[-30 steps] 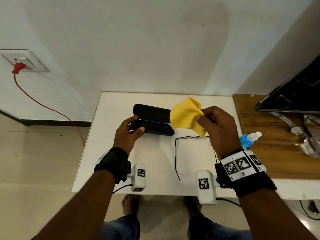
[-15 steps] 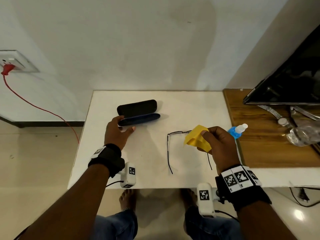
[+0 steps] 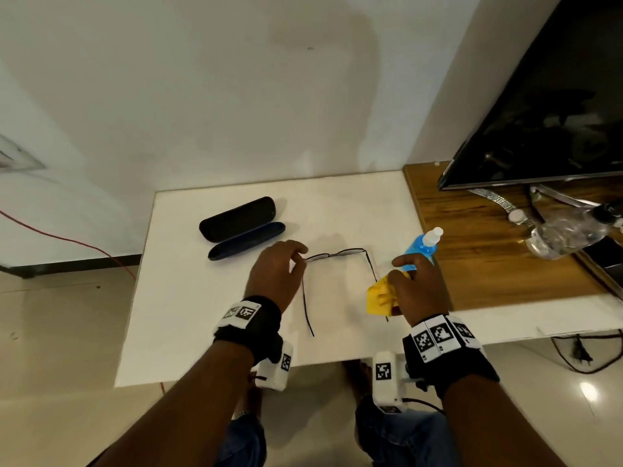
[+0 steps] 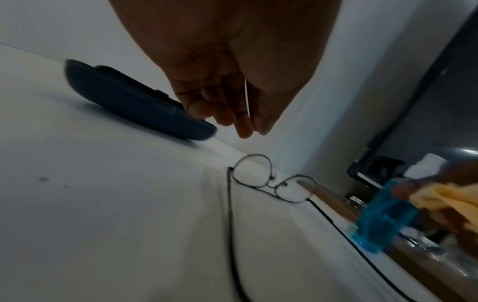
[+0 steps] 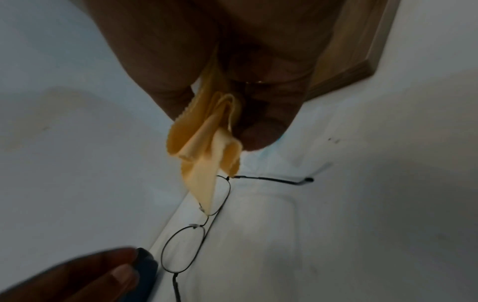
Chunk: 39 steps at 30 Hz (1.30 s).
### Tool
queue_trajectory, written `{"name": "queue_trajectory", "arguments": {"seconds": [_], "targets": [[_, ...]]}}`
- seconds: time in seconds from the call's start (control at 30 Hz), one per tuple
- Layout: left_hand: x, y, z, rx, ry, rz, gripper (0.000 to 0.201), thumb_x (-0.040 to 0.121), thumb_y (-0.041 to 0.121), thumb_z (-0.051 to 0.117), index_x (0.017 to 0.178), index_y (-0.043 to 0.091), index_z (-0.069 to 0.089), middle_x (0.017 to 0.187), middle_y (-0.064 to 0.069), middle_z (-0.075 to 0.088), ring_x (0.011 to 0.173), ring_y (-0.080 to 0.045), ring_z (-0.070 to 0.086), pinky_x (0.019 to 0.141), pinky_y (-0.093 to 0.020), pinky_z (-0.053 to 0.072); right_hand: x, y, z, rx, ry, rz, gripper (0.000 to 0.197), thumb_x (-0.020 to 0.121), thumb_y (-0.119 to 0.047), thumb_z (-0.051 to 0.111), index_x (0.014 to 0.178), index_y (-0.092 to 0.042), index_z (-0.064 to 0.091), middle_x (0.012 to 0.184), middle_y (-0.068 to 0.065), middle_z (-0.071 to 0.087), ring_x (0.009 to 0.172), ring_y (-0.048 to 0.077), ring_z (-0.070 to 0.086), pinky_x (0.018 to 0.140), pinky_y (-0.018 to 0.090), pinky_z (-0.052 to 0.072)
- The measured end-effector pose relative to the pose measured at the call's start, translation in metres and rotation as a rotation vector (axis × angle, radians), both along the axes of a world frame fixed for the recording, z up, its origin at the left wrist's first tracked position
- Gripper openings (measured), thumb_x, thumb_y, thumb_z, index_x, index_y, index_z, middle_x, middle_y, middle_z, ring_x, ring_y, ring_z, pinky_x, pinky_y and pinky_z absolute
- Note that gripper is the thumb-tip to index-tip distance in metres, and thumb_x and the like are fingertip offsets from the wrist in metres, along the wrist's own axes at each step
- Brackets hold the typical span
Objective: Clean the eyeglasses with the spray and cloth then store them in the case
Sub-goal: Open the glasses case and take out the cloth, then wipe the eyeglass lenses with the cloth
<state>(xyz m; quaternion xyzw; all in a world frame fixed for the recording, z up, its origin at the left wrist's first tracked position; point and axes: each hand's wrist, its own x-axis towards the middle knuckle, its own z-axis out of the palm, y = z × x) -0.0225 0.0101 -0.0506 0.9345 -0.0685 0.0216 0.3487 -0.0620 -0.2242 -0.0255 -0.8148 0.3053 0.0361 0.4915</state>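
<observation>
Case [image 3: 242,227] left of eyeglasses [image 3: 337,255] on table [image 3: 188,298], spray bottle [image 3: 421,246] right, cloth [image 3: 381,294] between

White wall [image 3: 202,96], pale tile floor [image 3: 50,332], white table [image 3: 188,332], wood desk [image 3: 488,264] w/ dark monitor [image 3: 556,112].

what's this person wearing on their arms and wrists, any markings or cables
Both forearms are bare, no sleeves. Each wrist carries a black wrist strap with white tags printed with black square marker patterns, on the left hand side and the right hand side. A white boxy camera unit with its own square marker hangs under each wrist, with a thin dark cable trailing from the right one. A ring shows on a right-hand finger.
</observation>
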Motion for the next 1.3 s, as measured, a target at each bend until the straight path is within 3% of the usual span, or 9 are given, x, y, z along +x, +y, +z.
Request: {"name": "queue_trajectory", "arguments": {"seconds": [0.23, 0.37, 0.53, 0.77, 0.9, 0.93, 1.07, 1.17, 1.3], "targets": [[0.033, -0.07, 0.004, 0.377, -0.046, -0.471, 0.036, 0.087, 0.016, 0.063, 0.122, 0.023, 0.064, 0.118, -0.002, 0.063, 0.109, -0.029, 0.053, 0.084, -0.04, 0.047, -0.002, -0.013, -0.002, -0.186, 0.061, 0.028, 0.017, 0.09, -0.026, 0.057, 0.082, -0.014, 0.067, 0.078, 0.003, 0.063, 0.076, 0.021, 0.057, 0.067, 0.027, 0.038], [0.049, -0.095, 0.006, 0.5, -0.192, -0.622, 0.039, 0.074, 0.005, 0.074, 0.11, 0.02, 0.07, 0.102, -0.007, 0.063, 0.089, -0.033, 0.06, 0.067, -0.039, 0.047, 0.003, -0.017, -0.004, -0.153, 0.084, 0.05, 0.023, 0.093, -0.023, 0.052, 0.092, -0.011, 0.071, 0.088, 0.005, 0.065, 0.082, 0.022, 0.056, 0.074, 0.031, 0.043], [0.057, -0.102, 0.004, 0.549, -0.299, -0.639, 0.037, 0.065, 0.0, 0.076, 0.095, 0.021, 0.069, 0.092, -0.004, 0.061, 0.079, -0.029, 0.059, 0.064, -0.035, 0.043, 0.008, -0.019, -0.01, -0.113, 0.134, 0.054, 0.024, 0.09, -0.026, 0.052, 0.088, -0.015, 0.072, 0.086, 0.003, 0.068, 0.084, 0.023, 0.063, 0.081, 0.043, 0.056], [0.073, -0.112, 0.004, 0.811, -0.214, -0.77, 0.033, 0.084, 0.013, 0.066, 0.115, 0.025, 0.068, 0.113, -0.002, 0.061, 0.105, -0.029, 0.055, 0.081, -0.04, 0.041, 0.005, -0.019, -0.006, -0.175, 0.313, 0.119, 0.022, 0.087, -0.039, 0.055, 0.088, -0.019, 0.066, 0.075, -0.003, 0.063, 0.071, 0.015, 0.059, 0.061, 0.026, 0.039], [0.073, -0.115, 0.013, 0.995, -0.197, -0.824, 0.016, 0.071, 0.01, 0.074, 0.082, 0.022, 0.069, 0.09, -0.001, 0.063, 0.085, -0.026, 0.06, 0.068, -0.034, 0.042, 0.005, -0.017, -0.008, -0.164, 0.334, 0.109, 0.026, 0.086, -0.042, 0.056, 0.088, -0.019, 0.066, 0.077, 0.0, 0.067, 0.078, 0.021, 0.067, 0.076, 0.032, 0.053], [0.075, -0.113, 0.013, 0.995, -0.239, -0.827, 0.018, 0.067, 0.008, 0.075, 0.077, 0.02, 0.068, 0.086, -0.002, 0.062, 0.081, -0.026, 0.06, 0.065, -0.033, 0.043, 0.005, -0.016, -0.009, -0.165, 0.33, 0.108, 0.026, 0.085, -0.042, 0.056, 0.087, -0.018, 0.066, 0.077, 0.0, 0.067, 0.078, 0.022, 0.067, 0.078, 0.032, 0.054], [0.078, -0.096, 0.014, 0.992, -0.044, -0.816, 0.017, 0.091, 0.008, 0.049, 0.104, 0.015, 0.057, 0.112, -0.008, 0.052, 0.103, -0.032, 0.054, 0.074, -0.039, 0.046, 0.005, -0.016, -0.008, -0.141, 0.303, 0.115, 0.024, 0.085, -0.039, 0.055, 0.085, -0.017, 0.066, 0.076, 0.002, 0.068, 0.075, 0.023, 0.067, 0.077, 0.034, 0.055], [0.084, -0.075, 0.017, 0.939, -0.018, -0.783, 0.014, 0.092, 0.008, 0.051, 0.102, 0.016, 0.057, 0.111, -0.006, 0.051, 0.101, -0.029, 0.053, 0.066, -0.037, 0.044, 0.004, -0.012, -0.004, -0.114, 0.274, 0.12, 0.02, 0.085, -0.035, 0.056, 0.084, -0.017, 0.066, 0.075, 0.001, 0.067, 0.076, 0.023, 0.066, 0.078, 0.036, 0.056], [0.092, -0.045, 0.031, 0.764, 0.037, -0.712, 0.012, 0.088, 0.006, 0.057, 0.093, 0.016, 0.062, 0.1, -0.005, 0.056, 0.095, -0.029, 0.056, 0.071, -0.038, 0.048, 0.002, -0.008, 0.001, -0.119, 0.229, 0.103, 0.018, 0.086, -0.033, 0.056, 0.084, -0.017, 0.066, 0.072, -0.002, 0.064, 0.073, 0.02, 0.063, 0.07, 0.031, 0.049]]}}
